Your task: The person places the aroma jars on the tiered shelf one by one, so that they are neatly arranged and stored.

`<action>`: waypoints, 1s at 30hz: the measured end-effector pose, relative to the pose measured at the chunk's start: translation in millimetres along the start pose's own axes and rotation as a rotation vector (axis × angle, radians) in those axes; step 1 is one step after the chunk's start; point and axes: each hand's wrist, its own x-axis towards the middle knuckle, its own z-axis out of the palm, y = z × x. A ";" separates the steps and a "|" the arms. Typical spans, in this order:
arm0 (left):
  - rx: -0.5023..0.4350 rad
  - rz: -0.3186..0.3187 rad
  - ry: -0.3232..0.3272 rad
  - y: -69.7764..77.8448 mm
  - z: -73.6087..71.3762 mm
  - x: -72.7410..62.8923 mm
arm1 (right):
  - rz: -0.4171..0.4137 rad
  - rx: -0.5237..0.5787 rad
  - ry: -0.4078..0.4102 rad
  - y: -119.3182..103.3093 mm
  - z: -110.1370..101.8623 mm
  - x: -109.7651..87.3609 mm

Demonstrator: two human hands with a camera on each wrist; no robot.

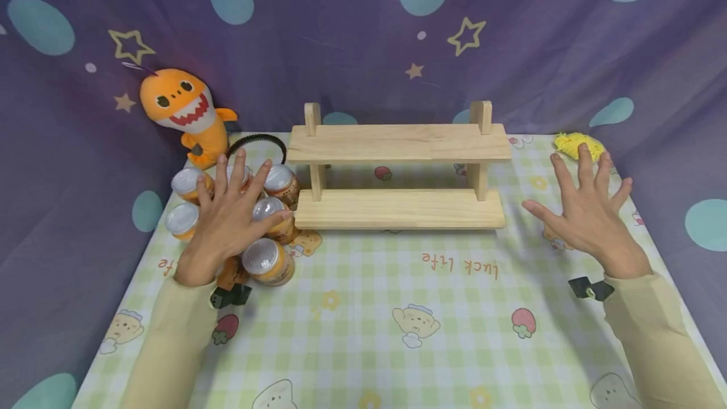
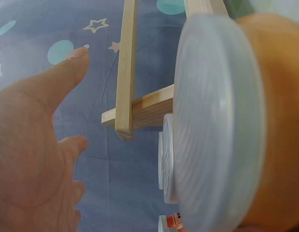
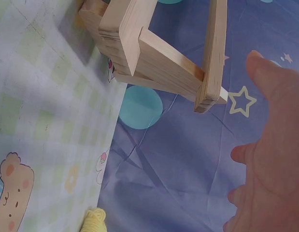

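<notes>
The left hand (image 1: 227,219), fingers spread wide apart, hangs above the cluster of pale-lidded orange jars (image 1: 270,265) on the left of the desk (image 1: 363,346), near the plush shark (image 1: 187,106). The right hand (image 1: 593,223), its fingers also apart, hovers at the right, just nearer than the yellow yarn bundle (image 1: 568,145); the two-tier wooden shelf (image 1: 397,209) stands between, toward the far side.

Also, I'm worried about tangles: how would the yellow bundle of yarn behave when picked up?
The yellow yarn bundle will likely sag, looking like soft thread. It's probably light, being small; its ragged outline suggests snagging.
</notes>
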 end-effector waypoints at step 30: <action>-0.198 -0.059 0.129 -30.4 -11.0 -45.4 | -0.159 0.273 0.015 -2.4 50.9 10.7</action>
